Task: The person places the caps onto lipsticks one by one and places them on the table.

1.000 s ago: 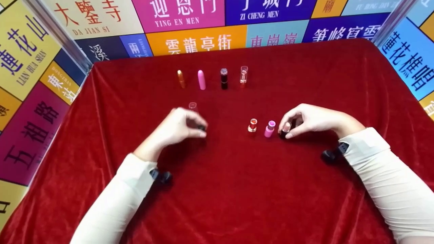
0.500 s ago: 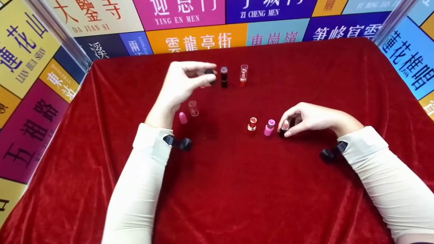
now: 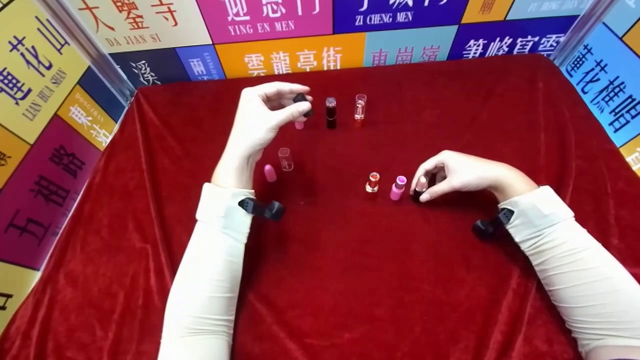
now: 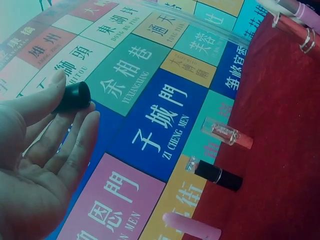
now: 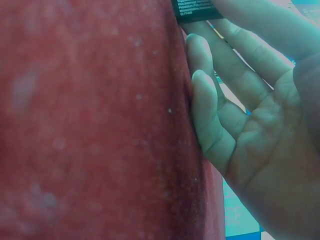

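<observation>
I see the left hand [image 3: 257, 112] pinching a black cap [image 4: 77, 96], behind and left of the open red lipstick [image 3: 372, 183]. Right of that red lipstick stands a pink lipstick [image 3: 398, 189], then a black lipstick [image 3: 421, 184], pinched by the right hand [image 3: 454, 172].

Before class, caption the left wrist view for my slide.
Left hand pinching a black cap, a black lipstick upright on red cloth.

Smooth black cap [image 4: 76, 97], probably plastic; glossy transparent cap [image 3: 285, 160]; velvety red cloth [image 3: 370, 270].
</observation>
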The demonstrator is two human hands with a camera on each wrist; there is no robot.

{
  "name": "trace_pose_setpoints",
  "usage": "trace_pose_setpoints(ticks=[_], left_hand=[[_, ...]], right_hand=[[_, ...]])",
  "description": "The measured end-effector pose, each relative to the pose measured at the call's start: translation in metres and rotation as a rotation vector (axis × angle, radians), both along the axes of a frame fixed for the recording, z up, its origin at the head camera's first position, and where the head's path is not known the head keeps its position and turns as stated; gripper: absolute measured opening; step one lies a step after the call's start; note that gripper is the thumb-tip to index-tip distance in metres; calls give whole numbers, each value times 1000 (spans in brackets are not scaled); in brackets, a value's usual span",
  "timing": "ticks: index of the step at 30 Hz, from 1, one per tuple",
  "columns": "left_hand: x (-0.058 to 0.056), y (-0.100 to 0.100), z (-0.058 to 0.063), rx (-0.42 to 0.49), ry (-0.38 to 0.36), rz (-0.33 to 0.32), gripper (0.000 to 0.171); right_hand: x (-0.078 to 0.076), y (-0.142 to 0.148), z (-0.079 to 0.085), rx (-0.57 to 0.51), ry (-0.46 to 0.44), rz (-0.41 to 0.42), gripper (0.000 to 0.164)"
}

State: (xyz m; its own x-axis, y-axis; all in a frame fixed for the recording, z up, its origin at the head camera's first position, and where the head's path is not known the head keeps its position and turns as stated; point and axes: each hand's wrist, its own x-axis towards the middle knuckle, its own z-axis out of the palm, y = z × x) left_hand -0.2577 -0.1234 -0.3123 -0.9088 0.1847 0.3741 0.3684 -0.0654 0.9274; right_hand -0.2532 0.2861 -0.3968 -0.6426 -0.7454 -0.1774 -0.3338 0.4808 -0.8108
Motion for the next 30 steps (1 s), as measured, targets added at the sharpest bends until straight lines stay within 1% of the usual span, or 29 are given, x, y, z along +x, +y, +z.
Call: trace_pose_setpoints(ticks=[4, 9, 12, 14, 17, 20, 21, 25, 27, 30], left_hand=[[4, 3, 0, -17, 8, 1, 24], [6, 6, -2, -47, -1, 6, 21], [7, 7, -2, -37, -8, 7, 21], [6, 8, -1, -28, -13, 6, 21], [6, 11, 1, -25, -24, -2, 21], [6, 13, 2, -35, -28, -9, 21], [6, 13, 2, -37, -32, -10, 21], [6, 12, 2, -41, -42, -6, 22], [6, 12, 2, -45, -39, -6, 23], [5, 13, 2, -63, -27, -8, 25]], right_hand=[[0, 0, -2, -23, 0, 9, 16], [-2, 5, -5, -84, -35, 12, 10], [-5, 11, -3, -110, -62, -5, 10], [-9, 15, 2, -117, -63, -39, 12], [-16, 19, 16, -121, -27, -138, 17], [-24, 13, 37, -113, 38, -242, 21], [-26, 10, 44, -104, 65, -264, 22], [-31, -10, 76, -57, 198, -308, 24], [-29, -23, 90, -48, 252, -329, 26], [-23, -42, 106, -63, 290, -361, 28]])
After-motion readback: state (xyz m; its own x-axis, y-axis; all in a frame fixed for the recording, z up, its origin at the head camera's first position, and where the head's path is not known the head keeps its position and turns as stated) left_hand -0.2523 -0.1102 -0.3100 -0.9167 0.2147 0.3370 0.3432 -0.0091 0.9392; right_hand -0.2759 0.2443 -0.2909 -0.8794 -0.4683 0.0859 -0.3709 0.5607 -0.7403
